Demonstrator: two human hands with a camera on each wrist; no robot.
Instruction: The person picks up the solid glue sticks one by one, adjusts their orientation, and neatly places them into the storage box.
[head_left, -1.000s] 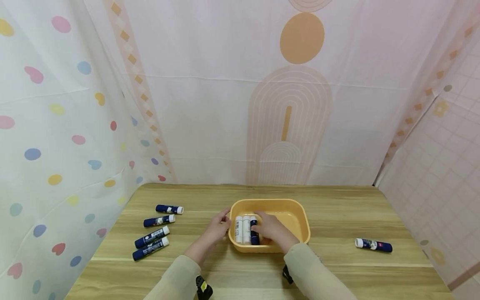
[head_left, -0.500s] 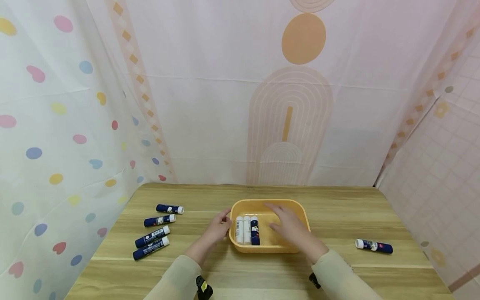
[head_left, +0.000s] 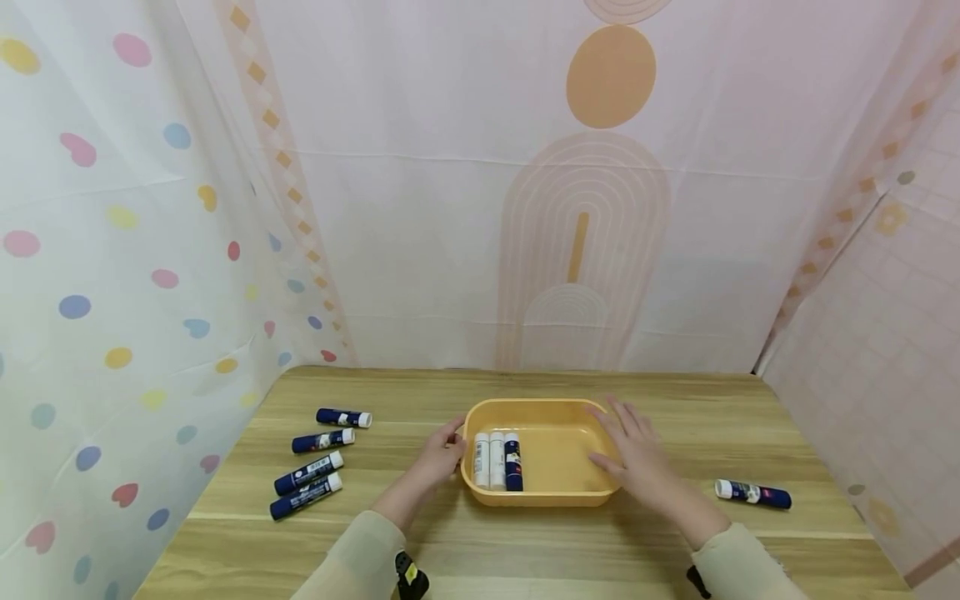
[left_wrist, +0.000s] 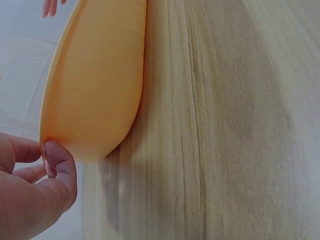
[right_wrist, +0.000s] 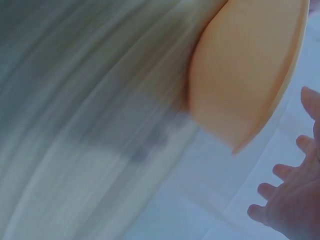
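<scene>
A yellow plastic basket (head_left: 536, 499) sits mid-table. Along its left side lie two white glue sticks, the outer one (head_left: 482, 461) and the inner one (head_left: 497, 461), beside a dark blue glue stick (head_left: 513, 463). My left hand (head_left: 437, 454) pinches the basket's left rim between thumb and fingers, as the left wrist view also shows. With fingers spread, my right hand (head_left: 637, 458) hovers at the right rim and holds nothing. In the right wrist view that hand (right_wrist: 295, 195) appears apart from the basket wall (right_wrist: 240, 75).
Several blue glue sticks with white ends, one of them a glue stick (head_left: 322, 440) near the back, lie at the left of the wooden table (head_left: 420, 550). Another glue stick (head_left: 753, 493) lies far right. A patterned curtain (head_left: 420, 250) hangs behind.
My right hand has let go of the blue glue stick inside the basket and moved right to the basket's right rim. The left hand has stayed on the left rim.
</scene>
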